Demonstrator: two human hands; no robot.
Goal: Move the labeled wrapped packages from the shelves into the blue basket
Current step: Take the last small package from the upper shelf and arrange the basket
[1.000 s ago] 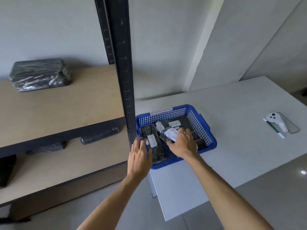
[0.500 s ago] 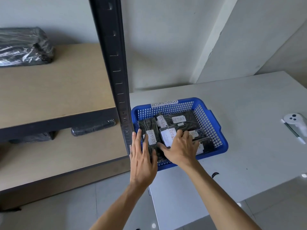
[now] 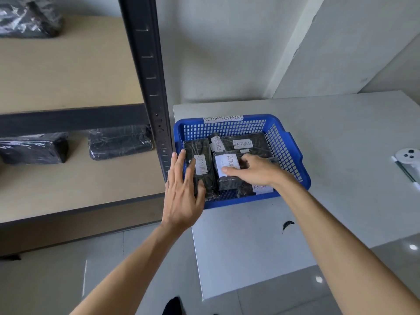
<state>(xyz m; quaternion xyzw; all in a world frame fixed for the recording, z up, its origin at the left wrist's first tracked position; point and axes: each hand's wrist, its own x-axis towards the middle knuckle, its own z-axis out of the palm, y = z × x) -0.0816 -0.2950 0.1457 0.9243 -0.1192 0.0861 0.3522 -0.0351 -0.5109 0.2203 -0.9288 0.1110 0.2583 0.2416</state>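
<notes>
The blue basket, tagged "RETURN OVERDUE", stands on the white table and holds several black wrapped packages with white "RETURN" labels. My left hand lies flat with fingers apart at the basket's front left corner, its thumb on the left labeled package. My right hand rests on the middle labeled package, thumb along the label and fingers spread over its right side. Another labeled package lies at the back of the basket.
A black shelf upright stands just left of the basket. Two wrapped packages lie on the lower shelf and one on the upper shelf; no labels show on them. A white controller and a pen lie at the table's right edge.
My right hand has laid the middle labeled package down in the basket and slid right, uncovering its label. My left hand stays at the basket's corner. The view has moved closer and down.
</notes>
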